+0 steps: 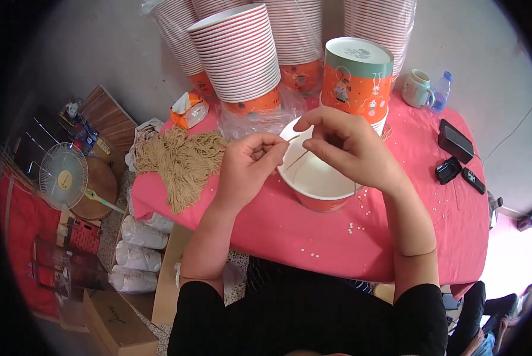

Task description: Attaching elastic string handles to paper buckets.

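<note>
My left hand (248, 166) is closed, its thumb and forefinger pinching a thin tan cord (298, 158) whose short tip sticks out toward my right hand. Over the rim of an open paper bucket (320, 204), white inside, my right hand (349, 145) is bent at the fingers. Its forefinger and thumb tips stand apart, while the other fingers curl in. Cord runs up under the right thumb and hangs again below the palm, so that hand carries it; the exact grip is hidden. A heap of tan cords (180, 160) lies left of my left hand.
Tall stacks of paper buckets (236, 56) stand at the back of the pink-covered table (278, 240). An upside-down orange bucket (358, 83) is behind my right hand. A mug (417, 89), a bottle (441, 92), black cases (455, 141) and scattered white beads (350, 228) lie rightward.
</note>
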A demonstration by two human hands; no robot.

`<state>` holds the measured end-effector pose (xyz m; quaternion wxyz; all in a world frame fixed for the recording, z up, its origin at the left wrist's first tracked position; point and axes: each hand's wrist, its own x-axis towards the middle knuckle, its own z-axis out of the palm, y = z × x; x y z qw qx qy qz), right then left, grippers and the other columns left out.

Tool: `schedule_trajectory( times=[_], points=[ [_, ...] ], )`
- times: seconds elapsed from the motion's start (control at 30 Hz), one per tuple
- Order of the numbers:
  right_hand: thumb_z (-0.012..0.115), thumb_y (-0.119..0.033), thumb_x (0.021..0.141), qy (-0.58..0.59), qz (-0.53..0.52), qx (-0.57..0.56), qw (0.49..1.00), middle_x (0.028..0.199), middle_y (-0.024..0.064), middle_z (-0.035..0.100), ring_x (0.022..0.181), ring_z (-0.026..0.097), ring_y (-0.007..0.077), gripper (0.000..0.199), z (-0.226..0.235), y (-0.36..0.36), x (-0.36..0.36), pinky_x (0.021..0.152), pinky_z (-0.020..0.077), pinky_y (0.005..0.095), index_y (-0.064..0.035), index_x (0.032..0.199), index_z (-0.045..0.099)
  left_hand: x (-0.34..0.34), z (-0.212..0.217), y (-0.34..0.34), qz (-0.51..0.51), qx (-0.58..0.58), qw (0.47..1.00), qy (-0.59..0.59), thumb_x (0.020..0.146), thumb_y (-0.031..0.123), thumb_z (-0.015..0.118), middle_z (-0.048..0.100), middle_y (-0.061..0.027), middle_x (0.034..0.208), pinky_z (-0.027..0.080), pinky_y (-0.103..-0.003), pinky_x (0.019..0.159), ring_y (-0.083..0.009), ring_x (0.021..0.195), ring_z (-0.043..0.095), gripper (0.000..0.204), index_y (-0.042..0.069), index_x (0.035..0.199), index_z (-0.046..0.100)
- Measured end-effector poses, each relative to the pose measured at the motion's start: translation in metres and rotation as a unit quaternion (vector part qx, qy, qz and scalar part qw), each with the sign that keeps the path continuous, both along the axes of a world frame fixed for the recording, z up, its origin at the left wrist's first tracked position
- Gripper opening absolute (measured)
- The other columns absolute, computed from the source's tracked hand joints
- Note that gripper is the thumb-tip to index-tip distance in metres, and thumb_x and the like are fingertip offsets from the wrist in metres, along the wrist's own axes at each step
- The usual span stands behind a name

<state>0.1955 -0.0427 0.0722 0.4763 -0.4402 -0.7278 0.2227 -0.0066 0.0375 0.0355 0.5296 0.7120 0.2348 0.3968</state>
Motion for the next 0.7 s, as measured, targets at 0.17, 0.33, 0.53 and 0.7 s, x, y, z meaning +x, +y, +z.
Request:
schedule_trajectory(
  times=[0.17,0.33,0.53,0.7],
  points=[
    [0.06,0.0,0.091,0.046,0.072,-0.04,0.996,0.073,-0.0043,0.048,0.067,0.045,0.0019,0.018,0.002,-0.004,-0.001,0.061,0.0391,0.0192,0.0007,0.109,0.059,0.005,0.009,-0.014,-0.012,0.122,0.991,0.059,0.091,0.004,0.065,0.069,-0.0028,0.085,0.048,-0.019,0.062,-0.0032,0.074,0.061,0.015,-0.007,0.1,0.067],
    [0.061,0.0,0.091,0.096,0.061,-0.048,0.992,0.074,-0.0041,0.049,0.069,0.046,0.0019,0.017,-0.003,0.003,0.001,0.063,0.0411,0.0201,0.0002,0.108,0.06,0.005,0.004,-0.014,-0.077,0.095,0.992,0.041,0.091,0.005,0.065,0.067,-0.0019,0.083,0.048,-0.019,0.061,-0.0032,0.072,0.059,0.015,-0.006,0.1,0.067],
    [0.065,0.002,0.084,-0.122,-0.062,0.101,0.985,0.081,0.0036,0.058,0.068,0.057,0.0113,0.015,-0.01,0.014,0.009,0.061,0.0468,0.0263,0.0001,0.099,0.062,-0.003,0.0,-0.002,-0.1,-0.036,0.994,0.024,0.093,0.011,0.064,0.063,0.0008,0.076,0.045,-0.018,0.057,-0.003,0.065,0.055,0.015,-0.003,0.097,0.067],
    [0.069,0.002,0.078,-0.139,-0.014,0.138,0.981,0.085,0.0077,0.061,0.069,0.06,0.0196,0.015,-0.003,0.004,0.003,0.058,0.0489,0.0309,-0.0004,0.092,0.063,-0.008,-0.004,0.006,-0.106,-0.11,0.988,-0.018,0.094,0.013,0.063,0.061,0.0016,0.073,0.044,-0.019,0.055,-0.0031,0.062,0.054,0.016,-0.002,0.096,0.068]
  ],
)
